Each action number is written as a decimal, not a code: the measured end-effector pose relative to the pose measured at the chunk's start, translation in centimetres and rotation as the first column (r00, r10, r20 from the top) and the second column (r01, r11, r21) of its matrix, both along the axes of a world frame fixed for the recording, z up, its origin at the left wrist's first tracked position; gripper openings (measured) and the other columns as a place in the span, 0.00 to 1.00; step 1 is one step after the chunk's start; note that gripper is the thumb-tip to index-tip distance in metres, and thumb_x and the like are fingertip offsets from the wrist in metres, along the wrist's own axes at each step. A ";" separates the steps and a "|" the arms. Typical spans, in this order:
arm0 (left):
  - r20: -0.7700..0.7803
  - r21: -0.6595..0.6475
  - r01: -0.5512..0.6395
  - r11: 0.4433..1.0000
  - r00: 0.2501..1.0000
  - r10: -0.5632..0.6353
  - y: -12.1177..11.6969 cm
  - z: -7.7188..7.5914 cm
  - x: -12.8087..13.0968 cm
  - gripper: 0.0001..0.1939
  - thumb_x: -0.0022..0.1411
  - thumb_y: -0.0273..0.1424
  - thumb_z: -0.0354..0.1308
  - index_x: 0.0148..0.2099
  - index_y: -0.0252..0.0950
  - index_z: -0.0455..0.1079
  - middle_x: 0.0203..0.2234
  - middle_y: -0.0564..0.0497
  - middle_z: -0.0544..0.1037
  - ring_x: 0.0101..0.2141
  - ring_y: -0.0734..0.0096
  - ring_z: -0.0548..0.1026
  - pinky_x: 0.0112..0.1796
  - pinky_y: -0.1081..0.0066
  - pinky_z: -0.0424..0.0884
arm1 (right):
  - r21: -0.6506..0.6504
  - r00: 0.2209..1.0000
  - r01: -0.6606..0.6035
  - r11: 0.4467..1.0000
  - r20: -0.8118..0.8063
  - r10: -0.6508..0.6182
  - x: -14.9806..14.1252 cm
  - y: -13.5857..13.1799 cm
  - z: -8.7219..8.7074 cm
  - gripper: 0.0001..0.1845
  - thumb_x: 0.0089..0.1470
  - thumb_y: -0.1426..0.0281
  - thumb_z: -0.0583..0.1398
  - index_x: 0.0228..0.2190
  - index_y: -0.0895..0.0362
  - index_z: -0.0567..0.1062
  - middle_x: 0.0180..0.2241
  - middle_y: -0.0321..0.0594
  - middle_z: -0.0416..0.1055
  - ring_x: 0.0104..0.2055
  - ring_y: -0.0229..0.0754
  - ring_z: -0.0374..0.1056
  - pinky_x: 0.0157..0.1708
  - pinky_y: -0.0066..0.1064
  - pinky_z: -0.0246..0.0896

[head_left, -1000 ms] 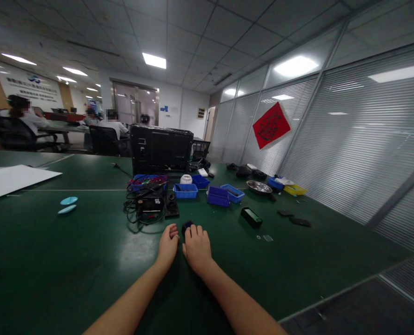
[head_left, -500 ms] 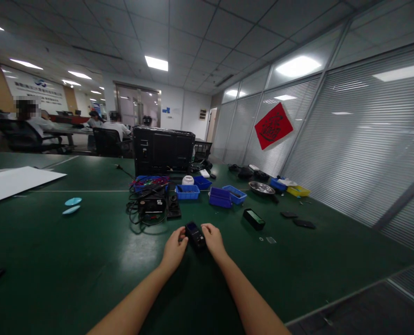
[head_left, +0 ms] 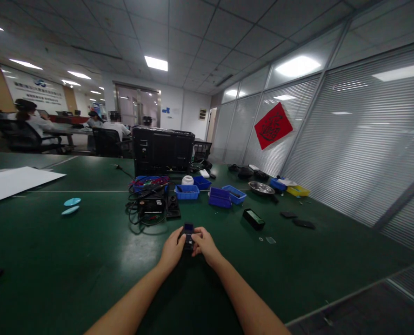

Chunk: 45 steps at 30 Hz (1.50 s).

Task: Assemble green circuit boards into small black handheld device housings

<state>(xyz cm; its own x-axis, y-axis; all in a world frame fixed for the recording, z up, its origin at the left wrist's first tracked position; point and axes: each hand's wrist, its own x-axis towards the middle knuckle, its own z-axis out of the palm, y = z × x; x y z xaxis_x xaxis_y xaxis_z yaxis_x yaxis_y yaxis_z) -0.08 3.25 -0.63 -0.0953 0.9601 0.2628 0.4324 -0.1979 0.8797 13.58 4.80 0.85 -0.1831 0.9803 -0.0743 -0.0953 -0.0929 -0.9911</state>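
A small black handheld device with a little screen is between my two hands over the green table, its screen end pointing away from me. My left hand grips its left side, the thumb along the near edge. Around the right side closes my right hand, with its thumb over the lower front and its fingers bent beside and under it. Parts of the device's lower half are hidden by the fingers. To the right lies a black box-shaped device with a pale green screen.
Tangled black cables and a power unit lie ahead on the left. Beyond are blue bins, a large black casing and a metal bowl. Two light-blue oval pieces rest at left. A clear square piece lies at right.
My right hand has moved left and closed onto the black device. The device has turned from slanted to nearly straight and shifted slightly left. My left hand now grips it more closely.
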 end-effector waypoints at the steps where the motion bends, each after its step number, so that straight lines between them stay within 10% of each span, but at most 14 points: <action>1: 0.007 -0.005 0.017 1.000 1.000 -0.017 0.0 0.1 -0.1 0.21 0.56 0.34 0.47 0.51 0.33 0.65 0.49 0.44 0.70 0.50 0.66 0.66 0.52 0.65 0.57 | -0.015 1.000 0.006 1.000 -0.029 -0.006 0.0 0.0 0.1 0.20 0.38 0.63 0.61 0.33 0.56 0.61 0.18 0.26 0.61 0.13 0.30 0.58 0.10 0.25 0.59; 10: 0.262 -0.039 0.189 0.981 0.950 -0.173 -0.8 1.3 0.4 0.24 0.55 0.34 0.49 0.54 0.36 0.60 0.48 0.47 0.70 0.48 0.67 0.68 0.50 0.67 0.61 | -0.086 0.976 0.000 0.996 -0.215 -0.019 0.3 -0.1 0.5 0.25 0.35 0.66 0.65 0.36 0.58 0.63 0.18 0.29 0.62 0.14 0.32 0.59 0.11 0.24 0.55; 19: 0.689 -0.137 0.293 0.946 0.714 -0.121 -1.0 1.3 0.2 0.37 0.44 0.35 0.62 0.56 0.33 0.54 0.36 0.45 0.75 0.34 0.67 0.74 0.36 0.68 0.69 | -0.112 0.978 -0.025 0.993 -0.211 0.001 0.4 -0.3 1.2 0.25 0.37 0.62 0.64 0.38 0.58 0.65 0.18 0.29 0.63 0.15 0.31 0.59 0.13 0.22 0.54; 29: 0.831 -0.131 0.409 0.903 0.543 -0.125 -1.2 2.2 -0.2 0.33 0.43 0.30 0.64 0.53 0.34 0.58 0.36 0.46 0.74 0.33 0.70 0.74 0.34 0.71 0.69 | 0.009 0.976 -0.056 0.998 -0.209 0.056 0.8 -0.7 2.2 0.20 0.37 0.63 0.64 0.34 0.60 0.73 0.28 0.39 0.72 0.27 0.35 0.66 0.26 0.25 0.59; 45: 0.817 -0.118 0.544 0.831 0.528 -0.230 -1.8 3.4 -0.9 0.17 0.46 0.31 0.64 0.40 0.32 0.67 0.33 0.49 0.75 0.32 0.74 0.73 0.36 0.74 0.69 | 0.007 0.953 -0.020 1.000 -0.303 0.021 0.7 -0.8 2.6 0.19 0.36 0.66 0.65 0.33 0.60 0.71 0.32 0.41 0.71 0.31 0.39 0.67 0.31 0.31 0.62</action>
<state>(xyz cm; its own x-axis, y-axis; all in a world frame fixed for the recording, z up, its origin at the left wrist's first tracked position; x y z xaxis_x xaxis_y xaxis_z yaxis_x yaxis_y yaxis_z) -0.95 1.46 2.72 0.3008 0.9527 -0.0431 -0.4526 0.1824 0.8728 14.27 3.96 3.50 -0.2167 0.9762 -0.0080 -0.3896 -0.0940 -0.9162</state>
